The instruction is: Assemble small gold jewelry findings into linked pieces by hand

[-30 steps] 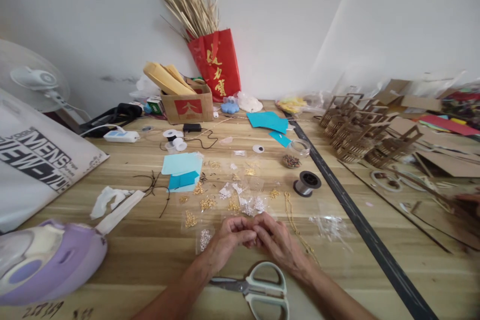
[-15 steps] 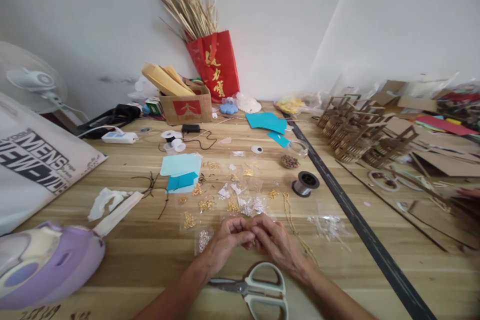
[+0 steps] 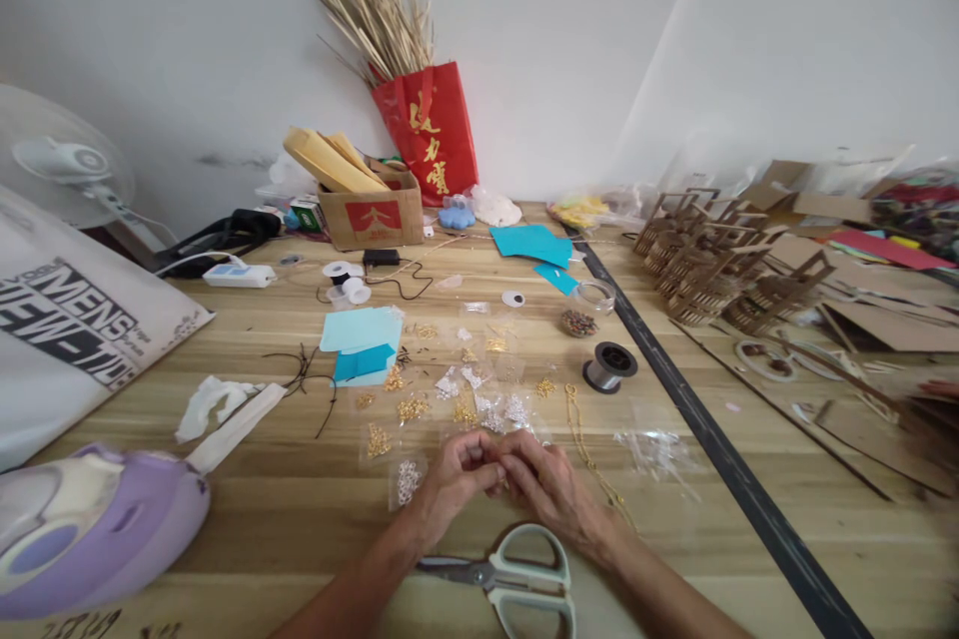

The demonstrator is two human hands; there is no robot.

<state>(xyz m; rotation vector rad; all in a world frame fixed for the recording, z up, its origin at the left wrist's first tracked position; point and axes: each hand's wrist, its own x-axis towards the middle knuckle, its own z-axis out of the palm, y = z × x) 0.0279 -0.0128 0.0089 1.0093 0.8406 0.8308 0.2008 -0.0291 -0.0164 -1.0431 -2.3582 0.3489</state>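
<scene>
My left hand (image 3: 459,477) and my right hand (image 3: 545,479) meet fingertip to fingertip above the table. Both are closed in a pinch, and whatever sits between the fingers is too small or hidden to name. Below them lie scissors (image 3: 490,574) with pale handles, blades pointing left. A gold chain (image 3: 580,429) runs along the table beside my right hand. Just beyond my fingers are small bags of silver-coloured findings (image 3: 515,409) and gold-coloured findings (image 3: 412,407). A bag of silver rings (image 3: 407,481) lies left of my left hand.
A wire spool (image 3: 610,367) and a jar of beads (image 3: 580,321) stand to the right. Blue sheets (image 3: 364,331) lie left of centre. A purple and white appliance (image 3: 105,529) occupies the near left. Small woven baskets (image 3: 704,270) and, at the far right edge, part of another person's hand (image 3: 940,387) appear.
My fingers shift very slightly against each other, still pinched together. Everything on the table stays where it was.
</scene>
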